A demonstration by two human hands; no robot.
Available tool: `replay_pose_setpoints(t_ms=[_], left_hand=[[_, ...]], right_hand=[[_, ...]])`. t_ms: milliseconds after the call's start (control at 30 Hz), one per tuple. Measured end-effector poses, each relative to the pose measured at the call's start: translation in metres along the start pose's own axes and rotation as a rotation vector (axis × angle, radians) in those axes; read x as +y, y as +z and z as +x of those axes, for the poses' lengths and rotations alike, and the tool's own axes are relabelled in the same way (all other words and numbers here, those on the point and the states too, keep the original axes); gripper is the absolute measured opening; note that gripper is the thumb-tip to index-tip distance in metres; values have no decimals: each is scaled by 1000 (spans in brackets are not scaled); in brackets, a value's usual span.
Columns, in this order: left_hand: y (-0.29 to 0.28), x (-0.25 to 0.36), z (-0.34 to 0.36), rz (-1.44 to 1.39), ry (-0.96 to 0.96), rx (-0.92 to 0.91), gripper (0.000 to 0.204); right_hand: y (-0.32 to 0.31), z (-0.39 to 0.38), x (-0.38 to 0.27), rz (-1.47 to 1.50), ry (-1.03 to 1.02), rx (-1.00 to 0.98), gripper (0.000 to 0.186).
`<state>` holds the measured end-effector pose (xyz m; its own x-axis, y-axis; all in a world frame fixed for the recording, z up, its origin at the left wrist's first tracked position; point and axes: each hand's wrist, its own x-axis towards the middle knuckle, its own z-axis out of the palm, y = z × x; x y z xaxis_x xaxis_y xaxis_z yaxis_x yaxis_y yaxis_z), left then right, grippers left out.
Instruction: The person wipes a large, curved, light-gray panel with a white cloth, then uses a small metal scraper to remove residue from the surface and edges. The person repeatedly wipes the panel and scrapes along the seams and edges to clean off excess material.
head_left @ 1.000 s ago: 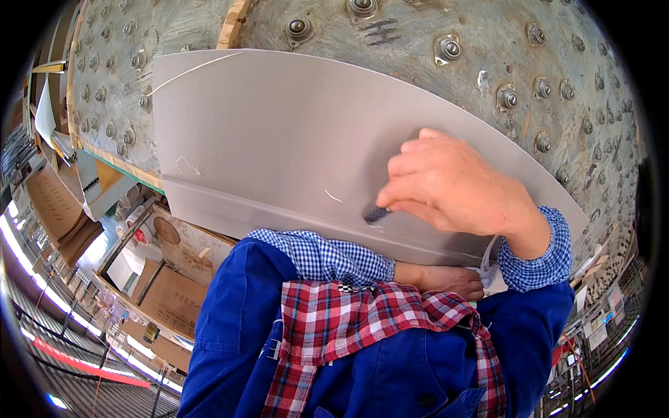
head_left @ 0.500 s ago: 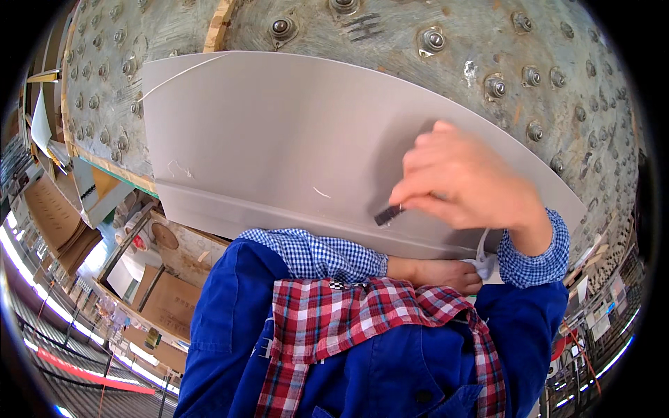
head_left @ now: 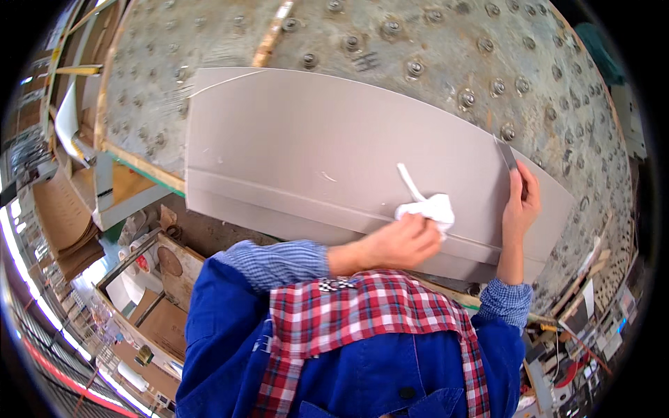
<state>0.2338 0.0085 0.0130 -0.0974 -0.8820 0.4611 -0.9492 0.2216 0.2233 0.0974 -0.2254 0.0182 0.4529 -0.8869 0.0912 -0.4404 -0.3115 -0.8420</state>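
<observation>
A large light-grey panel (head_left: 306, 139) with a curved far edge and a ridge along its near side lies before me. My left hand (head_left: 397, 244) is closed on a crumpled white cloth (head_left: 435, 209) above the near part of the panel; a narrow strip of it sticks up. Over at the panel's far right edge, my right hand (head_left: 521, 205) pinches a thin, dark flat blade-like tool (head_left: 509, 156), its tip at the edge. Thin pale shavings (head_left: 327, 177) lie on the panel, and a long pale strand (head_left: 226, 80) hangs over its far left corner.
Under the panel is a worn metal table (head_left: 432, 52) studded with ball rollers, with a wooden strip (head_left: 270, 38) across it. An open wooden box (head_left: 164, 306) with cardboard and white rolls stands at the lower left. Brown cardboard (head_left: 64, 216) is stacked further left.
My right hand has moved from over the panel to its far right edge with the tool. The left hand has come up from the near edge, bringing the white cloth over the panel.
</observation>
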Motion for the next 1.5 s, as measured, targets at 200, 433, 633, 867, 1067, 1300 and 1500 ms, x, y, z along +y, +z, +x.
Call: replay_pose_setpoints(t_ms=[200, 433, 633, 867, 1067, 1300, 1500], left_hand=[[-105, -142, -178, 224, -348, -224, 11], [-211, -190, -220, 527, -1148, 243, 15], [-102, -80, -118, 243, -614, 58, 11], [-141, -163, -169, 337, -736, 68, 9], [-146, -189, -173, 382, -704, 151, 8], [-36, -35, -57, -19, -442, 191, 14], [-60, -60, -67, 150, -347, -34, 15]], right_hand=[[11, -2, 5, 140, -43, 37, 20], [25, -8, -6, 140, -13, 103, 22], [43, -30, -20, 133, 33, 99, 21], [97, -52, -61, 280, 26, 99, 19], [135, -52, -89, 379, 45, 63, 18], [139, -54, -90, 378, 41, 89, 19], [137, -53, -85, 343, 36, 111, 19]])
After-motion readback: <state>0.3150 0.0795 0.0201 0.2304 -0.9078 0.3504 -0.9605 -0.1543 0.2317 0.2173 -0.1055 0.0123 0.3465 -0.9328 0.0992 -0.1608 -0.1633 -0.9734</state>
